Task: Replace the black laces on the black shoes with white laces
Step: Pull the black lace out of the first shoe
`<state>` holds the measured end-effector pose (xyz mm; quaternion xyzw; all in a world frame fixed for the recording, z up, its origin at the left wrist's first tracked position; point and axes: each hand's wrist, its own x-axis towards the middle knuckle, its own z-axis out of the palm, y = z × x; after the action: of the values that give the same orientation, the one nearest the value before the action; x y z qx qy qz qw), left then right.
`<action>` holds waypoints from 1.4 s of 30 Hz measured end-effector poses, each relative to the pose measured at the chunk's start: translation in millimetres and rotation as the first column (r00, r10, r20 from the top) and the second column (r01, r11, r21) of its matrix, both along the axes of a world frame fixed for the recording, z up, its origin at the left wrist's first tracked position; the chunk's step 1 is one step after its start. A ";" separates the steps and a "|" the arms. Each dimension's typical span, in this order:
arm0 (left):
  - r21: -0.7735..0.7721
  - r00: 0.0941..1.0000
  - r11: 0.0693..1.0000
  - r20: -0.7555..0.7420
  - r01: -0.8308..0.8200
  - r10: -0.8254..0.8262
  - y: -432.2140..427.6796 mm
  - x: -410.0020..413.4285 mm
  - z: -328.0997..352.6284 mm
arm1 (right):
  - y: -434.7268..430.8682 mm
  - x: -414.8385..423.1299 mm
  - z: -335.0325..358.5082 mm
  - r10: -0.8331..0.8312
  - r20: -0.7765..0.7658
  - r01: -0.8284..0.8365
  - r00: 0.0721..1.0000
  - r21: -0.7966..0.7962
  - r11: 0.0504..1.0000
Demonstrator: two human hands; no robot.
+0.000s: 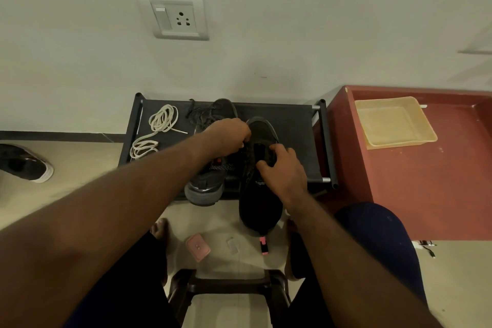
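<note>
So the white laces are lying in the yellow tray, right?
Not quite. In the head view the white laces lie coiled on the black rack, beside the black shoes. The yellow tray sits apart on the red surface.

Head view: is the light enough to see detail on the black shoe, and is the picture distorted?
Head view: dim, warm light, so the black shoe is nearly featureless; the white laces stay clear. Head view: wide-angle distortion skews the wall socket and the red cabinet.
</note>
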<state>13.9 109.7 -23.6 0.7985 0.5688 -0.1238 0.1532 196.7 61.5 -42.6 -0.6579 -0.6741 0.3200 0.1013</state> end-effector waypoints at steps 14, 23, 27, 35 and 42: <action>0.025 0.538 0.741 0.704 -0.671 0.464 36.6 -19.8 60.6 | 13.2 -2.2 -0.7 0.003 -0.011 -0.003 1.000 0.014 1.000; 0.033 0.597 0.841 0.719 -0.541 0.356 9.1 18.5 53.5 | 65.5 -38.7 12.5 0.137 -0.298 -0.162 0.945 -0.062 0.985; 0.200 0.648 0.710 0.621 -0.676 0.442 -26.8 23.2 41.2 | 92.4 -32.4 19.8 -0.378 -0.578 0.259 0.724 -0.281 0.924; -0.032 0.771 0.807 0.276 -0.589 0.574 -64.2 61.6 26.5 | 117.2 -21.7 47.5 -0.569 -0.693 0.301 0.443 -0.484 0.822; -0.024 0.785 0.821 0.277 -0.571 0.554 -71.3 60.1 22.0 | 134.7 -2.2 71.9 -0.291 -0.523 0.231 0.801 -0.178 0.956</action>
<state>74.0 38.4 -1.6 0.6061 0.7578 0.0556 0.2351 194.6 196.1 29.3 -0.6308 -0.5025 0.5115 0.2965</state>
